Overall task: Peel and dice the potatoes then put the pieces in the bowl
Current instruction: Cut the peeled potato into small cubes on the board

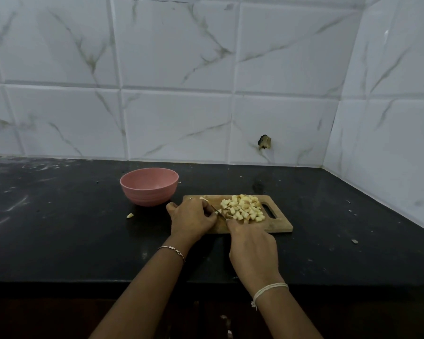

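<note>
1. Two bare hands work over a wooden cutting board [278, 226] that lies flat on the black counter [59, 228], its handle slot at the 3 o'clock end.
2. Left hand [194, 217] rests on the board's 9 o'clock end, fingers curled down over something; what it covers is hidden, so I cannot tell whether it grips anything. A pale potato piece [204, 198] shows just past its knuckles at 12 o'clock.
3. Right hand [253, 248] is clenched, reaching in from 6 o'clock; a knife [218, 212] blade runs out between the two hands, tip toward 10 o'clock. Its handle is hidden under this hand.
4. Diced potato pieces [242, 208] sit heaped on the middle of the board, at 1 o'clock from the right hand and touching the blade's far side.
5. Pink bowl [149, 185] stands upright on the counter at 10 o'clock from the board, just beside its corner but apart from it; nothing shows inside from this angle.
6. One stray potato scrap [130, 215] lies on the counter at 6 o'clock from the bowl.
7. White marble-patterned wall tiles [176, 123] rise behind the counter, with a broken hole [264, 141] at 12 o'clock from the board.
</note>
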A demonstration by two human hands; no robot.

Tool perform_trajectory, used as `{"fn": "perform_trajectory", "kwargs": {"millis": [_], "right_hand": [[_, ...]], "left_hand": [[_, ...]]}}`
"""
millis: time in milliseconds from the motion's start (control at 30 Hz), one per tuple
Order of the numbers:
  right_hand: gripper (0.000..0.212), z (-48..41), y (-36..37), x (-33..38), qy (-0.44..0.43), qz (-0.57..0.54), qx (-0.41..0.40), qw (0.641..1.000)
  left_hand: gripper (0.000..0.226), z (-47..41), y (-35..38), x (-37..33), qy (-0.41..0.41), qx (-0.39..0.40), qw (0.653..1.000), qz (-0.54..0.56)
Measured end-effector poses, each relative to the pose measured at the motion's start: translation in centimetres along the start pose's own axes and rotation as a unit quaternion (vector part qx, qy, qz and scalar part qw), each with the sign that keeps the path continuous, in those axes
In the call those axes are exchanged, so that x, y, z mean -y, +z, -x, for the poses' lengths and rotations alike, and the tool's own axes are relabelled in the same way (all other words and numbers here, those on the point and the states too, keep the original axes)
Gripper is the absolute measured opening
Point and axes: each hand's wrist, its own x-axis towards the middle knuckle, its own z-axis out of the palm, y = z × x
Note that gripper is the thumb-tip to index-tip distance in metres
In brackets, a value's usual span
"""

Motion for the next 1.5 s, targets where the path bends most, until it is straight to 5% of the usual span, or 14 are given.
{"fn": "perform_trajectory", "kwargs": {"millis": [367,1000,1500], "right_hand": [[0.048,0.9,0.2,-0.2,0.025,-0.032,-0.032,0.999],[0.032,-0.1,0.0,0.2,-0.016,-0.014,-0.011,1.0],[0.04,0.7,-0.2,0.5,0.045,-0.031,-0.038,0.998]], "left_hand": [[0.018,-0.3,0.5,0.1,0.005,-0.012,1.0,-0.012],[0.018,-0.4,0.5,0.2,0.01,-0.003,1.0,-0.013],[0.015,-0.5,0.8,0.1,0.035,0.033,0.999,0.002]]}}
